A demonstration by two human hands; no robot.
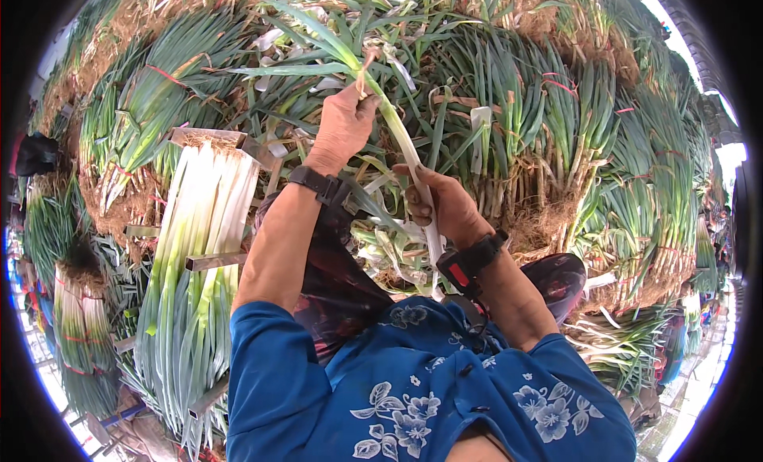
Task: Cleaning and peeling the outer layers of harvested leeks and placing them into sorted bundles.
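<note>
Across the middle, in front of my body, a single long green onion [400, 134] slants from lower right to upper left. Its green leaves fan out at the top, and its white end points down toward my lap. My right hand [447, 206] is closed around the pale lower stalk. Higher up, my left hand [346, 122] is closed against the stalk just below the fork of the leaves. A withered brownish leaf [368, 71] comes out from its pinched thumb and fingers.
To my left, a stack of cleaned green onions [203, 199] lies in a metal frame [214, 261]. Tied bunches with roots [548, 120] pile up ahead and to the right. Stripped leaves [389, 243] litter the ground between my knees. More bound bundles [79, 319] stand at far left.
</note>
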